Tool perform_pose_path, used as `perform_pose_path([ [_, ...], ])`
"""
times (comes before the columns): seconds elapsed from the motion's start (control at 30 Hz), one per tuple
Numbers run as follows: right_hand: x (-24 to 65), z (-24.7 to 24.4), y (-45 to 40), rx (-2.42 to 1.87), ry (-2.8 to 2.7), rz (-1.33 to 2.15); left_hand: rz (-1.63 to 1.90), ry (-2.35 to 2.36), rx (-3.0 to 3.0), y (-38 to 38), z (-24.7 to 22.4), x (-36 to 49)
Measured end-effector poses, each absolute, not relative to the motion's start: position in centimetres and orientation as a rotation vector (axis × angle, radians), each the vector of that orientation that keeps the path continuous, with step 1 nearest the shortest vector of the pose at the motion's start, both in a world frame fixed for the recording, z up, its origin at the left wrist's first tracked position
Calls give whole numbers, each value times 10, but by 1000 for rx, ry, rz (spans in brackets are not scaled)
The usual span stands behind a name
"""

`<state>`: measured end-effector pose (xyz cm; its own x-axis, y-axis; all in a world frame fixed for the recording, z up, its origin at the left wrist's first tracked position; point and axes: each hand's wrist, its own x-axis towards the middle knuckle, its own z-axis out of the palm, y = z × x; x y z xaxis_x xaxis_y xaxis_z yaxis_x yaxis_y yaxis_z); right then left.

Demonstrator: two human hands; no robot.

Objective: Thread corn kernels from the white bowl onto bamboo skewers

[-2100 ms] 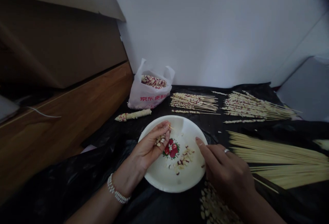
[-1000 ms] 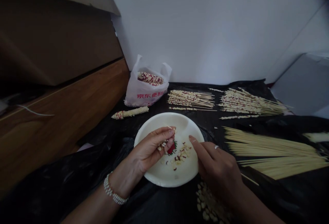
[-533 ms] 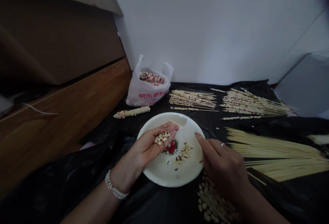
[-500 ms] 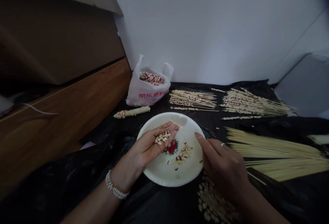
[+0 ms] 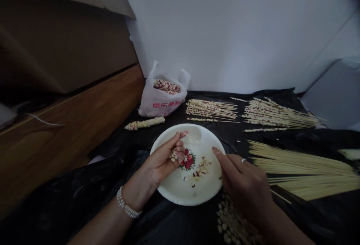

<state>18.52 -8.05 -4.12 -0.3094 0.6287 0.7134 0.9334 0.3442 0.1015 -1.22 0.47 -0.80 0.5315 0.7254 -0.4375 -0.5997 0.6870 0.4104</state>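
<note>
My left hand (image 5: pixel 165 157) is over the left part of a white bowl (image 5: pixel 171 196), its fingers curled around corn kernels (image 5: pixel 173 156). A thin pale stick (image 5: pixel 188 135) shows at its fingertips. At the bowl's right rim is my right hand (image 5: pixel 243 175), with a ring on one finger; its index finger points forward, the other fingers are bent, and whatever it may hold is hidden. Loose kernels (image 5: pixel 201 169) lie in the bowl beside a red printed pattern (image 5: pixel 189 160).
Behind the bowl stand a plastic bag (image 5: pixel 160 104) of corn cobs and a partly stripped cob (image 5: pixel 144 123). Skewers threaded with kernels (image 5: pixel 264 114) lie at the back right, bare skewers (image 5: pixel 300 162) nearer. More kernels (image 5: pixel 233 218) are under my right forearm.
The fingers of my left hand have curled in over the kernels, which lay on the open palm before. My right hand has hardly moved.
</note>
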Motion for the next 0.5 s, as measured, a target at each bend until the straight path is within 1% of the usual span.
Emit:
perform_pose_path([
  [0.5,186,-40,-80,-1353,-2039,-673,784,692,159,10,-9,-13],
])
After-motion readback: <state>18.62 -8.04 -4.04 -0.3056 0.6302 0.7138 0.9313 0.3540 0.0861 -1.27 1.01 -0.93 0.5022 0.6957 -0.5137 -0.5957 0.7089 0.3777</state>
